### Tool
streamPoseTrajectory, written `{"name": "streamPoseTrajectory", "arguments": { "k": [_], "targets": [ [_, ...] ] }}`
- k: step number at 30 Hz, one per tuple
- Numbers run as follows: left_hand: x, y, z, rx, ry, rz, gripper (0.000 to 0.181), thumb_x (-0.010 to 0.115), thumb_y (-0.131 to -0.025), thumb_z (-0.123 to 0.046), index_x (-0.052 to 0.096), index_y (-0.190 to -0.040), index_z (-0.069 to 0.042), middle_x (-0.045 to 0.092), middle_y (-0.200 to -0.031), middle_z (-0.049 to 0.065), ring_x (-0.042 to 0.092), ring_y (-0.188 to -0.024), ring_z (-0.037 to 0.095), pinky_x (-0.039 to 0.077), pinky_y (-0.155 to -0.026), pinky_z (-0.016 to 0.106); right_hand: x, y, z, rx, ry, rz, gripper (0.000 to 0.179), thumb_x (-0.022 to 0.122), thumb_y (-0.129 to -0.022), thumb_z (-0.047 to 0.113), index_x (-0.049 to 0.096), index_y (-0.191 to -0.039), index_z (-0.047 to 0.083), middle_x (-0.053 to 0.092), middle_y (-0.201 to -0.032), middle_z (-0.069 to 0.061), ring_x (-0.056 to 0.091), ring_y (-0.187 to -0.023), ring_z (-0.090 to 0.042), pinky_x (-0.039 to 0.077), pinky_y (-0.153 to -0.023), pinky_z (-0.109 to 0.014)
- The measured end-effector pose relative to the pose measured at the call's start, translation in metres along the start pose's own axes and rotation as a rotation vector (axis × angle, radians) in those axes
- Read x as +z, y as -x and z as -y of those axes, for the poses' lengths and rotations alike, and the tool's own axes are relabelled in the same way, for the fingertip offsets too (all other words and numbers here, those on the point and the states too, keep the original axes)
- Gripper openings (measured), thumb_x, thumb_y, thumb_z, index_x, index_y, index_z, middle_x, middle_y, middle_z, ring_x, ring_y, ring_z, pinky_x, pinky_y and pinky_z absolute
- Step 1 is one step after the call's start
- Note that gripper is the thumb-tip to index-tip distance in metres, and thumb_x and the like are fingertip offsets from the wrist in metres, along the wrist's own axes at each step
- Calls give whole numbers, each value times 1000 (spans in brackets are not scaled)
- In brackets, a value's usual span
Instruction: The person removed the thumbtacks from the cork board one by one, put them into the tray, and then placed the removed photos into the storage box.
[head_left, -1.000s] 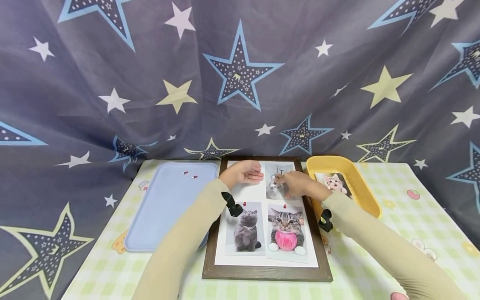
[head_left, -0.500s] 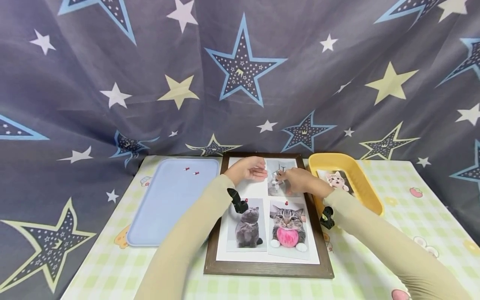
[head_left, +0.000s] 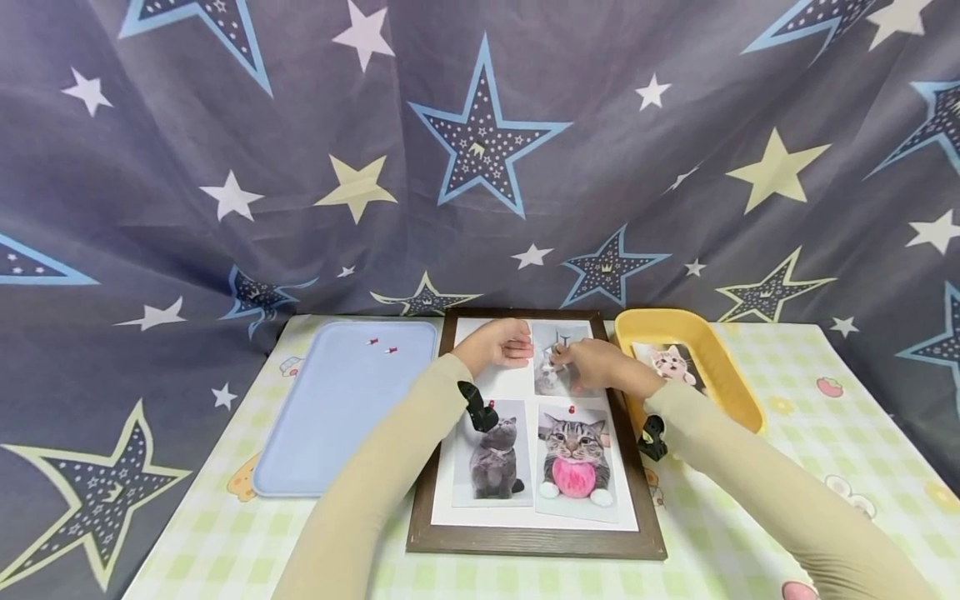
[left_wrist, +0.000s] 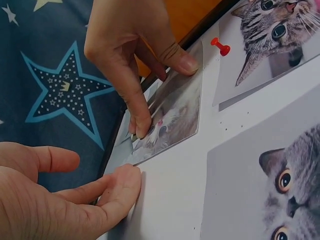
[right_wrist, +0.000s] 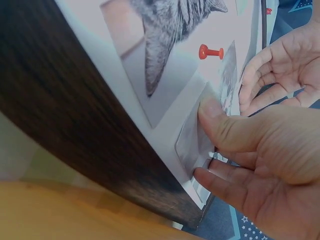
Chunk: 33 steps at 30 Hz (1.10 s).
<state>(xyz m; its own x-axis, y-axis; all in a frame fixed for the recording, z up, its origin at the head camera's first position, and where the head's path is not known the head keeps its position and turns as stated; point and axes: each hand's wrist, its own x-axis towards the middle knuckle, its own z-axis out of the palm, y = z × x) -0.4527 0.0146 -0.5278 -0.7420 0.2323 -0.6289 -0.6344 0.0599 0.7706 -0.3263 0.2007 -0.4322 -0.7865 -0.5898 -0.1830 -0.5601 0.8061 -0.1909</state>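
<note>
In the head view, my right hand [head_left: 592, 364] rests over a cat photo [head_left: 546, 383] at the board's upper right. Its thumb presses on the photo [left_wrist: 187, 107], while other fingertips touch its surface and edge; the photo lies close to flat. My left hand [head_left: 497, 343] is just left of it, fingers loosely extended and thumb apart. In the left wrist view, that hand's fingertips [left_wrist: 131, 172] are at the photo's near edge; whether they touch it I cannot tell. Below, a grey cat photo [head_left: 495, 467] and a tabby photo [head_left: 573, 442] each carry a red pushpin [right_wrist: 210, 52] at the top.
A dark wooden frame [head_left: 536, 543] borders the white board. At left lies a light blue tray [head_left: 337, 417] with two red pushpins [head_left: 381, 345]. To the right, a yellow basket [head_left: 723, 379] holds a kitten photo [head_left: 675, 365]. Beneath is a checked tablecloth [head_left: 795, 467].
The head view shifts slightly. My left hand has moved a little right, closer to the photo's edge. My right hand keeps its place on the photo.
</note>
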Motion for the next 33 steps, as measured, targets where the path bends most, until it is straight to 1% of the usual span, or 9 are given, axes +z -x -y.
{"name": "streamPoseTrajectory", "arguments": {
  "k": [3,9,19,21,24,26,27,29,33],
  "targets": [
    [0,-8,3,21,-43,-18,29,53,-92,-16,63,-112,3,64,-109,16,68,-103,30,61,-91,43,1,0,0,1,5,-5,63,83,-75,1,64,-135,5,52,-148,-21,69,-105,-40,60,-77,-38],
    [-2,-55,9,20,-49,-45,29,56,-90,-13,64,-114,0,63,-113,15,66,-108,33,58,-99,46,-1,2,2,4,10,0,62,83,-77,2,64,-135,5,51,-148,-21,63,-119,-44,60,-91,-46],
    [-26,-219,39,5,13,-10,22,59,-95,2,72,-112,-2,70,-109,19,74,-94,33,64,-77,51,1,3,2,8,0,5,64,84,-77,2,62,-137,4,49,-150,-21,65,-114,-42,60,-86,-41],
    [-27,-238,44,20,8,-21,23,59,-94,5,72,-111,-4,70,-106,19,74,-91,33,64,-74,54,1,2,1,8,-1,7,65,83,-77,2,62,-138,4,49,-150,-22,66,-113,-41,60,-86,-41],
    [-21,-231,45,54,-9,-55,25,62,-92,7,72,-112,-4,71,-102,18,74,-88,31,64,-72,54,1,3,2,6,1,1,65,84,-77,3,61,-138,4,49,-150,-22,65,-114,-42,60,-87,-42],
    [-13,-191,38,72,-35,-79,27,63,-90,8,71,-113,-4,70,-101,17,73,-86,29,65,-72,51,0,3,2,-1,4,-3,64,84,-77,3,62,-137,3,50,-149,-23,64,-116,-43,59,-89,-43],
    [-7,-156,32,77,-49,-87,28,63,-89,10,72,-111,-4,70,-97,16,72,-83,27,65,-70,48,0,3,3,-5,5,-4,64,84,-77,3,61,-137,2,50,-149,-24,64,-117,-44,59,-92,-44],
    [-5,-146,29,72,-83,-71,33,63,-82,16,73,-106,-5,70,-94,15,72,-80,25,66,-68,45,0,4,3,-4,-5,-2,65,83,-77,2,61,-138,2,50,-149,-24,62,-119,-44,59,-92,-44],
    [4,-115,25,111,-142,-83,47,59,-72,23,71,-106,-6,70,-92,10,70,-76,22,66,-67,39,0,4,3,5,-35,8,66,81,-77,-1,58,-140,1,47,-150,-24,67,-105,-38,56,-73,-31]
  ]
}}
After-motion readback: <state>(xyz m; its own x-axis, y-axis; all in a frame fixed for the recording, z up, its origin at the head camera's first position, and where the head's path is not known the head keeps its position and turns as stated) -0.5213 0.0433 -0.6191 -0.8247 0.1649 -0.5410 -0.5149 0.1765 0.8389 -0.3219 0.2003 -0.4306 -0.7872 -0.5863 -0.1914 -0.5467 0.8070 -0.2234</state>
